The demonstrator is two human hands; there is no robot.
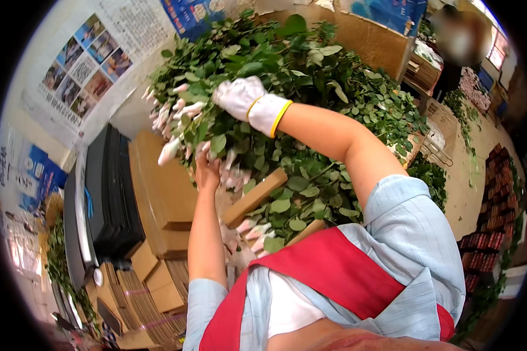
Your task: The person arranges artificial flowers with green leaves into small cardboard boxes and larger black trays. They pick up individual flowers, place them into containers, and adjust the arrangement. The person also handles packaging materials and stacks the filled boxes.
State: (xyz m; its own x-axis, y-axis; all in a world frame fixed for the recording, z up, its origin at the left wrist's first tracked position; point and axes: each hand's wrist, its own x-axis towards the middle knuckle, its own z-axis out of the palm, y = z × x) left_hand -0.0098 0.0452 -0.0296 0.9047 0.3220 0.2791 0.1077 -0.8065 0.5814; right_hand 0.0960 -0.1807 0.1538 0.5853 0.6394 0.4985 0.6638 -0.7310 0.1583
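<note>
Gripping leafy rose stems [310, 82], gloved right hand [243, 96] fingers curled, bare left hand [206, 174] fingers hidden, cannot tell.

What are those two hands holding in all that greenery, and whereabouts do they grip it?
The gloved right hand rests on the leafy flower stems; the bare left hand reaches among the wrapped pale pink buds. Foliage hides the fingers, so any exact grip cannot be told.

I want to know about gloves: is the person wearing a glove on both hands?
No: only the right hand wears a white glove, while the left hand is bare as it reaches into the pile of flower stems.
</note>
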